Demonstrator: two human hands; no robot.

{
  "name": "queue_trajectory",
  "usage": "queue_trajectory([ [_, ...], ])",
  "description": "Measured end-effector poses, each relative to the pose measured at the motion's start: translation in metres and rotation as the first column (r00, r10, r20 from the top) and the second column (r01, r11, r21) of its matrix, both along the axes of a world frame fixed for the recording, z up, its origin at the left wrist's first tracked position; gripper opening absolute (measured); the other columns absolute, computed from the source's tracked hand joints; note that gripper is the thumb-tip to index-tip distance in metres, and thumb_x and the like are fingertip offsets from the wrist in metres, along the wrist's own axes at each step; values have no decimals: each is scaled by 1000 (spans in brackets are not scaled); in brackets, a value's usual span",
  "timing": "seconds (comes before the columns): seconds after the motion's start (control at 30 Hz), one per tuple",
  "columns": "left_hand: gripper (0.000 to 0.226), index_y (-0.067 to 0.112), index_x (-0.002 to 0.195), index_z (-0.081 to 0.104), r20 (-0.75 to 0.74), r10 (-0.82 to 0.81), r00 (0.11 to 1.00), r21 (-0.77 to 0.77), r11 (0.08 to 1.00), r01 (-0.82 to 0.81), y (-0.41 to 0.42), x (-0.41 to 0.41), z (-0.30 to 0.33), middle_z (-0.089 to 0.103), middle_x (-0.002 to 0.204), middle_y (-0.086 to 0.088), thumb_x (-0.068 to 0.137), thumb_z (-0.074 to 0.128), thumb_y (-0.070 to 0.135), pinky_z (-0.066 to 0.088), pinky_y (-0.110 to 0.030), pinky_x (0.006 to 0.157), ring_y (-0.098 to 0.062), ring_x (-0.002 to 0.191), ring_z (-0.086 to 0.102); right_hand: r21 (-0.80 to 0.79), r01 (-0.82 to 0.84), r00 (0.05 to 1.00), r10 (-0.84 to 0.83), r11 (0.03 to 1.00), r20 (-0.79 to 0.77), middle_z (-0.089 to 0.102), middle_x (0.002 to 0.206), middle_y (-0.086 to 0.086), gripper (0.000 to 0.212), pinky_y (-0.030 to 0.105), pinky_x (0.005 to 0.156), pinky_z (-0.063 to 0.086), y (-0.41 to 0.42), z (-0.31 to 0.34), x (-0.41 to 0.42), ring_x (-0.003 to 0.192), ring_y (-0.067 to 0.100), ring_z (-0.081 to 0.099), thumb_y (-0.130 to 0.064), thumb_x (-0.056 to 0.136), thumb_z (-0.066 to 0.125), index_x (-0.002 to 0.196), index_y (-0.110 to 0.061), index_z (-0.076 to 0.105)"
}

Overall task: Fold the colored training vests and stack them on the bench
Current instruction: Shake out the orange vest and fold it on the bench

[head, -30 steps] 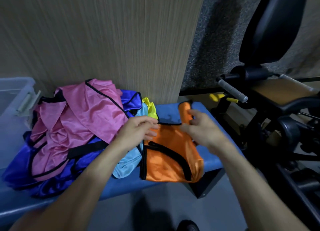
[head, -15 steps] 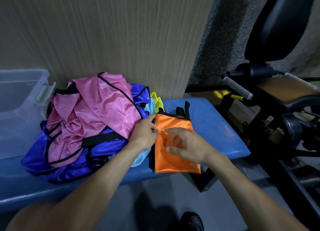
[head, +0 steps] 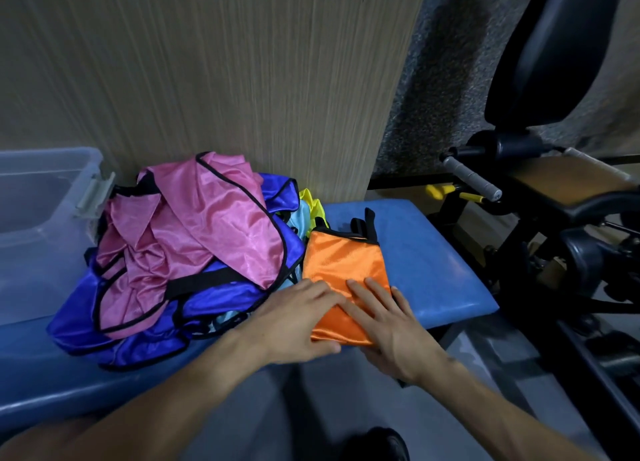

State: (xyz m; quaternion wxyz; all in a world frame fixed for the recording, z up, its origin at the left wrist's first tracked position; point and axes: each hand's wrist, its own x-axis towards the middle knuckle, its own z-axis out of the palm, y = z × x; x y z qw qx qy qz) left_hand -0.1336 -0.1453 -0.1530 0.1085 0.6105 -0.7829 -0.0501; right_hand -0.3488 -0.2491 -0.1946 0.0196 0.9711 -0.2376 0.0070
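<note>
Both hands, the left hand (head: pixel 294 317) and right hand (head: pixel 388 322), lie flat with fingers extended, clamping nothing, on the near end of the folded orange vest (head: pixel 341 266) on the blue bench (head: pixel 433 259), apparently to press its creases flat beside the unfolded vest pile (head: pixel 194 252).

Bare bench (head: pixel 426 252) rightward; vest heap (head: pixel 194 252) leftward

orange vest (head: pixel 343 263): glossy cloth | bench (head: pixel 433 252): smooth blue padding
</note>
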Motion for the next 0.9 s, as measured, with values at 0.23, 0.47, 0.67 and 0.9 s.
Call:
queue_trajectory([
  [0.23, 55, 21, 142, 49, 112, -10, 994, -96, 995, 21, 4, 7, -25, 50, 142, 1, 94, 49, 47, 55, -40, 96, -20, 126, 51, 6, -154, 960, 148, 988, 238, 36, 161, 3, 78, 47, 118, 34, -12, -15, -20, 149, 29, 35, -21, 87, 73, 155, -24, 35],
  [0.47, 62, 21, 150, 38, 57, 18, 998, -105, 994, -12, 5, 5, -19, 54, 143, 2, 94, 40, 48, 51, -35, 101, -18, 128, 52, 301, -5, 856, -152, 954, 495, 70, 99, -15, 27, 30, 79, 54, -16, 24, -16, 87, 4, 66, -28, 95, 51, 117, -29, 66],
  [0.67, 62, 18, 145, 37, -6, 166, 986, -98, 981, -165, 4, -5, -17, 63, 114, -7, 85, 51, 24, 54, -42, 81, -28, 102, 61, 456, -4, 803, -268, 890, 532, 72, 83, -7, 12, 41, 72, 54, -28, 47, -8, 76, 11, 69, -38, 98, 59, 101, -33, 69],
  [0.9, 34, 20, 126, 53, -283, 254, 925, -144, 942, -303, 2, -13, -11, 61, 77, 2, 92, 55, 18, 42, -31, 61, -16, 65, 56, 565, -35, 700, -383, 824, 602, 64, 74, 8, 27, 52, 74, 50, -33, 56, -7, 75, 27, 62, -34, 99, 63, 79, -16, 62],
])
